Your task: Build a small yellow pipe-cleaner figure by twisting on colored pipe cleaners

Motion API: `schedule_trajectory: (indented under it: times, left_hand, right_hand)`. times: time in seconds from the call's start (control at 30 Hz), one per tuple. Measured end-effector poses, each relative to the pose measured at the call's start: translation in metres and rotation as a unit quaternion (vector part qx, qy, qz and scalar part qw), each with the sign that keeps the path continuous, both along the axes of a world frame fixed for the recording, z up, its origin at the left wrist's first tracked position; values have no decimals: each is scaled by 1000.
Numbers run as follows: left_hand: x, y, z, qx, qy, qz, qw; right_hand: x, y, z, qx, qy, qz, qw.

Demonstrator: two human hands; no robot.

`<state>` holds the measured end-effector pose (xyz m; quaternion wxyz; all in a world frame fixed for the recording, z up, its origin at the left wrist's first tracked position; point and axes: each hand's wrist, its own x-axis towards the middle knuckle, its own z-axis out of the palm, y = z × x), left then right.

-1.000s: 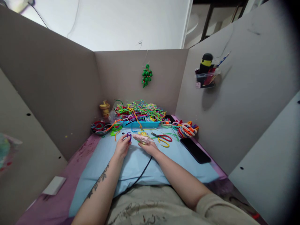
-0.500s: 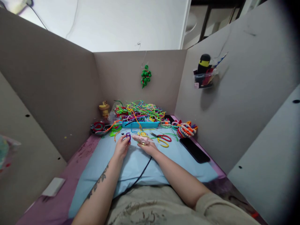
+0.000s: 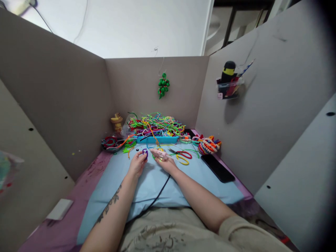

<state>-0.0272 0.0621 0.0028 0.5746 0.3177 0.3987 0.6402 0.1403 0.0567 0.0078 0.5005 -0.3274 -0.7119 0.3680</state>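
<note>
My left hand (image 3: 138, 163) is closed, pinching a small curled piece of purple cord (image 3: 145, 154) between thumb and fingers. Just to its right, my right hand (image 3: 166, 163) grips a pale pink glue gun (image 3: 159, 154), its nozzle pointing left towards the purple cord with a small gap between them. A green light shows low on the glue gun, and a black cable (image 3: 160, 192) runs from below that hand towards my lap. Right of the glue gun lie pliers (image 3: 181, 154) with one red and one yellow handle. Orange and green cord ends lie behind both hands.
A blue tray (image 3: 157, 139) heaped with colourful cords stands at the back. Braided cord pieces (image 3: 208, 145) and a black phone (image 3: 217, 168) lie to the right, a dark bowl (image 3: 112, 145) to the left. Grey panels (image 3: 157, 66) enclose the table.
The glue gun has tilted, and its nozzle has shifted slightly right. The purple cord in my left hand has moved a little to the right and turned slightly.
</note>
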Motion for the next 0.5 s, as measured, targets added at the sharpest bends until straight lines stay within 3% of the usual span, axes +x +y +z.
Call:
schedule_trajectory:
  times: [0.1, 0.17, 0.27, 0.5]
  left_hand:
    - [1, -2, 1, 0, 13, -15, 1000]
    - [2, -3, 2, -1, 22, -31, 999]
    - [3, -6, 4, -2, 38, -60, 997]
    - [7, -12, 6, 31, 72, -108, 991]
  right_hand:
    - [1, 9, -14, -42, 1, -95, 995]
    - [1, 15, -25, -84, 14, -109, 990]
    - [2, 22, -37, -154, 34, -114, 981]
    - [-5, 32, -42, -189, 190, -84, 960]
